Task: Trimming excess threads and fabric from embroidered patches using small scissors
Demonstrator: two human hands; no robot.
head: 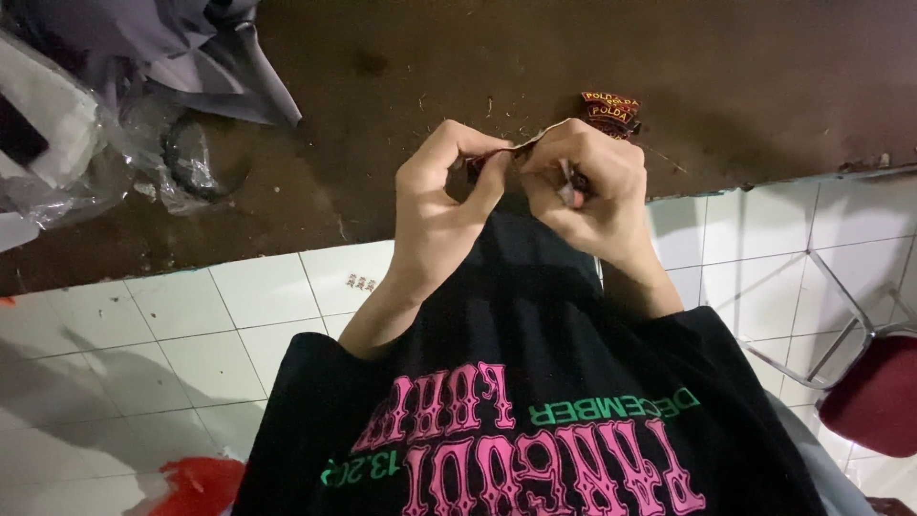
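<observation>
My left hand [444,196] and my right hand [587,186] meet over the edge of a dark brown table [478,57]. Between their fingertips they pinch a small dark red embroidered patch [497,158], mostly hidden by the fingers. My right hand also grips a small thin tool [566,186], of which only a pale sliver shows. Two more embroidered patches [609,108], dark with red and yellow edging, lie stacked on the table just beyond my right hand. My black shirt with pink and green print fills the lower middle.
Grey cloth [191,48] and clear plastic bags [86,143] are piled at the table's far left. Thread scraps dot the table. White tiled floor [191,325] lies below, with a red object [196,483] at lower left and a red-seated metal chair [874,382] at right.
</observation>
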